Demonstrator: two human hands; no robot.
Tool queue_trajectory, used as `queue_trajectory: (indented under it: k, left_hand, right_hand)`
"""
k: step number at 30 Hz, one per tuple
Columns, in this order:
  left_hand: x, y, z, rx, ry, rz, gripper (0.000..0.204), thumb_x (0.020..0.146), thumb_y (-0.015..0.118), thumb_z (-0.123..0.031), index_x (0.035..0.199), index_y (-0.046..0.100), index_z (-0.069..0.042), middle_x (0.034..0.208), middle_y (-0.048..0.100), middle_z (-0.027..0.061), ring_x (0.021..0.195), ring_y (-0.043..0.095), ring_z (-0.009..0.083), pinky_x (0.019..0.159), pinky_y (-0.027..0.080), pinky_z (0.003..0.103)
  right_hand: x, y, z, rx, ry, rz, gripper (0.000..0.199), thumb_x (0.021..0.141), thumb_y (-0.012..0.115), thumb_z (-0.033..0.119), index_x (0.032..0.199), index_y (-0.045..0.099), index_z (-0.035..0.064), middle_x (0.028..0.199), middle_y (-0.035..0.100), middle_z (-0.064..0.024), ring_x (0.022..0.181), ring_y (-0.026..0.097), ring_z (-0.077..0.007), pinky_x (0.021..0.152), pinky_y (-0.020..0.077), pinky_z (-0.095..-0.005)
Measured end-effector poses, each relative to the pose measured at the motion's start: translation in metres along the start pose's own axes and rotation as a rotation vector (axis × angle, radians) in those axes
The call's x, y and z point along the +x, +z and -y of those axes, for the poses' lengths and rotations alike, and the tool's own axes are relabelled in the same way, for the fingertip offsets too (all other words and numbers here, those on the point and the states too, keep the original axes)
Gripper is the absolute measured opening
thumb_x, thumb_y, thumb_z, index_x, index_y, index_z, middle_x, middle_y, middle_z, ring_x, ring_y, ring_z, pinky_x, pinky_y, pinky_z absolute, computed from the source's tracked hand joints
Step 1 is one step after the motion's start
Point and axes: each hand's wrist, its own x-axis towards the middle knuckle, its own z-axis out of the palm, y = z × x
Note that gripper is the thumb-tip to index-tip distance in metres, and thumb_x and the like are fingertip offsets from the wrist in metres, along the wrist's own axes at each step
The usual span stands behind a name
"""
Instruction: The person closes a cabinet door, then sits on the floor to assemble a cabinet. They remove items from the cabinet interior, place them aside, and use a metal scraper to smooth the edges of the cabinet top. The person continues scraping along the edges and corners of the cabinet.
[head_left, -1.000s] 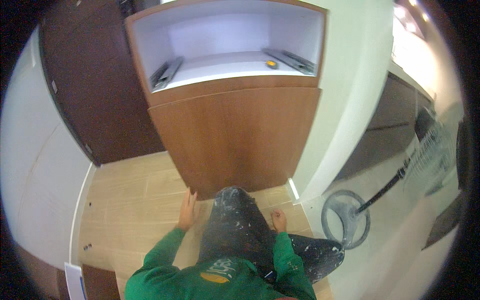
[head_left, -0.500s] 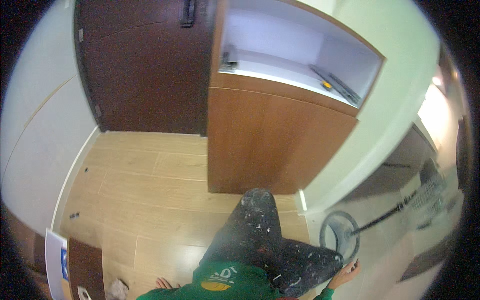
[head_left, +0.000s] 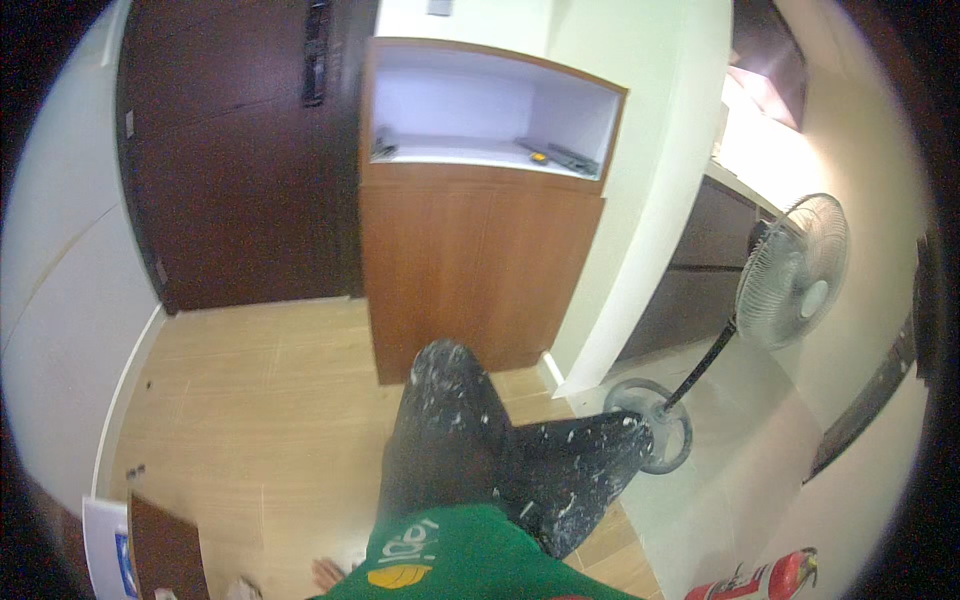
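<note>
My left hand (head_left: 327,573) shows only in part at the lower edge, left of my green shirt (head_left: 440,555). Its fingers are stretched out low by the wood-look floor, open, and I see nothing held in them. A small whitish patch lies beside it, too blurred to name. My right hand is out of view. My legs in dark, paint-spotted trousers (head_left: 450,420) are bent in front of me, with one knee close to the round base of a standing fan (head_left: 795,270).
Ahead stands a brown cabinet (head_left: 465,260) with dark tools (head_left: 572,158) on its open white shelf, next to a dark door (head_left: 240,190). A red fire extinguisher (head_left: 785,577) lies at lower right. A brown board (head_left: 165,545) is at lower left.
My view has swung up and to the right, bringing the whole fan and the fire extinguisher into sight. My right hand has dropped out of view; the left stays low by the floor.
</note>
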Motion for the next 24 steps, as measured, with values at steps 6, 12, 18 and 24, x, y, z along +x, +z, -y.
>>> queue_trajectory:
  k: [6,12,18,24]
  left_hand:
    - [-0.041,0.002,-0.005,0.040,-0.036,-0.028,0.080,0.091,0.059,-0.044,0.151,0.040,0.003,0.159,0.034,0.0296,0.150,0.027,0.0459,0.122,0.018,0.062]
    - [-0.026,0.013,-0.022,0.061,-0.045,0.065,0.083,0.090,0.059,-0.043,0.155,0.033,0.002,0.165,0.025,0.0237,0.154,0.022,0.0411,0.124,0.014,0.059]
    - [-0.024,0.030,-0.017,0.509,0.118,-0.022,0.071,0.094,0.057,-0.038,0.152,0.041,-0.001,0.161,0.035,0.0213,0.149,0.033,0.0385,0.121,0.026,0.054]
    - [-0.079,-0.011,-0.059,0.144,-0.081,0.099,0.067,0.094,0.058,-0.034,0.151,0.043,0.000,0.158,0.039,0.0215,0.146,0.036,0.0386,0.119,0.029,0.053]
  right_hand:
    - [0.007,-0.017,-0.002,0.103,-0.166,0.088,0.041,0.107,0.053,0.026,0.135,0.055,-0.0034,0.134,0.059,-0.0210,0.124,0.056,-0.0369,0.107,0.0428,-0.0459]
    - [0.017,-0.033,0.014,0.137,-0.179,0.173,0.041,0.107,0.053,0.026,0.135,0.055,-0.0030,0.134,0.059,-0.0207,0.124,0.056,-0.0367,0.107,0.0429,-0.0458]
    - [0.036,-0.048,0.047,0.126,-0.213,0.223,0.041,0.107,0.053,0.026,0.136,0.055,-0.0027,0.134,0.059,-0.0203,0.124,0.056,-0.0364,0.107,0.0430,-0.0458]
    - [0.091,-0.039,0.083,0.211,-0.397,0.322,0.041,0.106,0.053,0.026,0.136,0.055,-0.0023,0.134,0.059,-0.0199,0.125,0.056,-0.0361,0.107,0.0431,-0.0457]
